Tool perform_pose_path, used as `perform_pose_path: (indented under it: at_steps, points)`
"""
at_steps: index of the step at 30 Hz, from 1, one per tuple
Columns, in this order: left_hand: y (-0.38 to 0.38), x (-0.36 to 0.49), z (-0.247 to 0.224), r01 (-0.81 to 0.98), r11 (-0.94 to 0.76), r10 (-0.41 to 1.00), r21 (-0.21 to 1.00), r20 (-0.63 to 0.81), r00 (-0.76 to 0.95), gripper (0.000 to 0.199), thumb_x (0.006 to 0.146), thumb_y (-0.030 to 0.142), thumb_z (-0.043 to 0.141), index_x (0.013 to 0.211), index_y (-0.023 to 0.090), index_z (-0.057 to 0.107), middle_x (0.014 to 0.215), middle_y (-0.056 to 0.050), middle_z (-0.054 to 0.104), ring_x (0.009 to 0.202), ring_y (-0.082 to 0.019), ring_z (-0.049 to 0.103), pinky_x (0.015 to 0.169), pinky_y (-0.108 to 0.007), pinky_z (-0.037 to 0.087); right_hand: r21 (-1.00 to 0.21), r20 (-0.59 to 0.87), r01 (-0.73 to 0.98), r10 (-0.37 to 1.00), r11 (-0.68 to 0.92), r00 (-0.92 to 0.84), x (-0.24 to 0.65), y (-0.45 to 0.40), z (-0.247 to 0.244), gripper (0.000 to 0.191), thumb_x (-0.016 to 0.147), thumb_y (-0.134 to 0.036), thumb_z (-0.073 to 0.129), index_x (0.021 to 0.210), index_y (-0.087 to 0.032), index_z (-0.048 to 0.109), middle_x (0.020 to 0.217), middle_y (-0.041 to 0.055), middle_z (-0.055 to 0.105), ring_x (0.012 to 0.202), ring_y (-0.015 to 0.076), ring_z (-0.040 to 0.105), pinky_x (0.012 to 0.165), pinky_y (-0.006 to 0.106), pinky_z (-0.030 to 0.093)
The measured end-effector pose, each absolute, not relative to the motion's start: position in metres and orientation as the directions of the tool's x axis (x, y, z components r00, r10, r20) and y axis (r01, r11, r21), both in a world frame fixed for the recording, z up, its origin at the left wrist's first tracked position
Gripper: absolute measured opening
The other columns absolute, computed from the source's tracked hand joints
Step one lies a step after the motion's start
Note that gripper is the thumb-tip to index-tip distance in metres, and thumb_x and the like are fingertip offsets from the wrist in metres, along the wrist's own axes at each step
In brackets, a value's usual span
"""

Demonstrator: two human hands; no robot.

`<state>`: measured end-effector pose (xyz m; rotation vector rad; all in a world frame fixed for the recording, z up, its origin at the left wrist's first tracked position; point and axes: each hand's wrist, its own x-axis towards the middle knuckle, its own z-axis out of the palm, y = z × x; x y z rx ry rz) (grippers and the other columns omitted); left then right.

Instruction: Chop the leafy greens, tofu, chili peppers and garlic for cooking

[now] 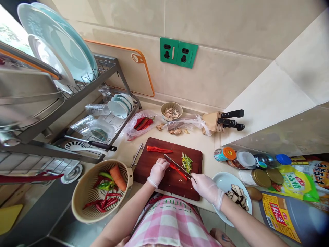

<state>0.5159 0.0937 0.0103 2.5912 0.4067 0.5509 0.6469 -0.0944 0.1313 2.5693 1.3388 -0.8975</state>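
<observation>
My gloved left hand (158, 171) is closed on the left end of a red chili pepper (179, 171) that lies on the dark wooden cutting board (146, 168). In my gloved right hand (207, 187) is the handle of a kitchen knife (177, 164). Its blade runs along the chili, from my right hand toward my left fingertips. Behind them on the board lies another red chili (159, 149). Right of the blade sits a small heap of cut green pepper (186, 162). A few pale seeds are scattered near the board's front edge.
A beige colander (77, 199) with a carrot and peppers stands left. Right are a plate of sliced dark-edged pieces (218, 176), jars and a large jug (308, 216). Behind are bagged red peppers (144, 123), a garlic basket (164, 116), ginger and a knife block (212, 121). A dish rack (120, 73) overhangs the left.
</observation>
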Motion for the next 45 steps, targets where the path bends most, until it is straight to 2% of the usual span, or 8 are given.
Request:
perform_pose_path:
  at_steps: [6,12,18,27,31,34,37,45]
  points:
    - [0.094,0.515,0.007,0.19,-0.856,0.365,0.481,0.301,0.881,0.018,0.087,0.017,0.05,0.082,0.019,0.067,0.083,-0.004,0.062,0.082,-0.016,0.052,0.07,-0.025,0.048,-0.156,-0.55,0.786,0.713,-0.599,0.434,0.647,-0.095,0.125,0.023,0.09,-0.025,0.037,0.085,-0.021,0.059,0.079,0.0052,0.071,0.071,0.0172,0.066,0.054,0.026,0.028]
    - [0.094,0.513,0.006,0.197,-0.832,0.384,0.519,0.282,0.879,0.018,0.087,0.017,0.05,0.083,0.02,0.067,0.084,-0.004,0.061,0.083,-0.015,0.052,0.071,-0.024,0.047,-0.186,-0.548,0.771,0.715,-0.61,0.434,0.644,-0.085,0.117,0.024,0.09,-0.025,0.036,0.086,-0.021,0.059,0.083,0.0062,0.071,0.075,0.0167,0.067,0.057,0.025,0.031]
    - [0.095,0.512,0.009,0.19,-0.818,0.393,0.544,0.285,0.874,0.017,0.086,0.016,0.051,0.08,0.019,0.066,0.079,-0.003,0.059,0.08,-0.014,0.051,0.07,-0.023,0.046,-0.192,-0.548,0.776,0.721,-0.601,0.424,0.648,-0.098,0.115,0.023,0.09,-0.024,0.037,0.084,-0.021,0.059,0.079,0.0045,0.071,0.071,0.0158,0.066,0.055,0.024,0.03]
    - [0.096,0.512,0.008,0.16,-0.826,0.377,0.541,0.319,0.869,0.019,0.088,0.018,0.05,0.078,0.019,0.066,0.078,-0.003,0.059,0.081,-0.014,0.051,0.07,-0.023,0.046,-0.208,-0.551,0.694,0.669,-0.689,0.499,0.624,-0.087,0.093,0.023,0.092,-0.026,0.036,0.09,-0.02,0.059,0.082,0.006,0.071,0.073,0.016,0.068,0.056,0.023,0.034]
    - [0.096,0.507,0.008,0.159,-0.823,0.37,0.545,0.303,0.878,0.021,0.089,0.021,0.048,0.08,0.02,0.068,0.082,-0.003,0.058,0.082,-0.013,0.053,0.071,-0.023,0.048,-0.175,-0.496,0.699,0.675,-0.694,0.546,0.61,-0.084,0.086,0.023,0.093,-0.025,0.036,0.091,-0.021,0.059,0.08,0.0056,0.071,0.071,0.0163,0.068,0.053,0.023,0.034]
    - [0.096,0.496,0.006,0.186,-0.818,0.383,0.544,0.274,0.882,0.022,0.089,0.025,0.047,0.086,0.021,0.069,0.094,-0.005,0.059,0.09,-0.014,0.055,0.077,-0.024,0.049,-0.172,-0.473,0.685,0.669,-0.708,0.573,0.606,-0.088,0.086,0.023,0.093,-0.026,0.036,0.091,-0.021,0.059,0.081,0.0055,0.072,0.07,0.0151,0.068,0.053,0.023,0.034]
    - [0.096,0.485,0.005,0.218,-0.826,0.37,0.52,0.208,0.906,0.024,0.09,0.028,0.045,0.093,0.022,0.068,0.105,-0.006,0.058,0.097,-0.015,0.056,0.082,-0.025,0.049,-0.183,-0.458,0.679,0.673,-0.711,0.581,0.607,-0.09,0.086,0.024,0.093,-0.027,0.036,0.092,-0.021,0.059,0.081,0.0056,0.071,0.07,0.0146,0.067,0.054,0.022,0.035]
    - [0.097,0.483,0.019,0.231,-0.822,0.361,0.52,0.164,0.918,0.009,0.084,0.024,0.054,0.089,0.02,0.061,0.1,-0.005,0.061,0.091,-0.016,0.058,0.079,-0.029,0.05,-0.312,-0.432,0.643,0.707,-0.7,0.56,0.618,-0.097,0.093,0.025,0.093,-0.028,0.036,0.088,-0.021,0.06,0.083,0.0046,0.071,0.074,0.0144,0.066,0.059,0.022,0.034]
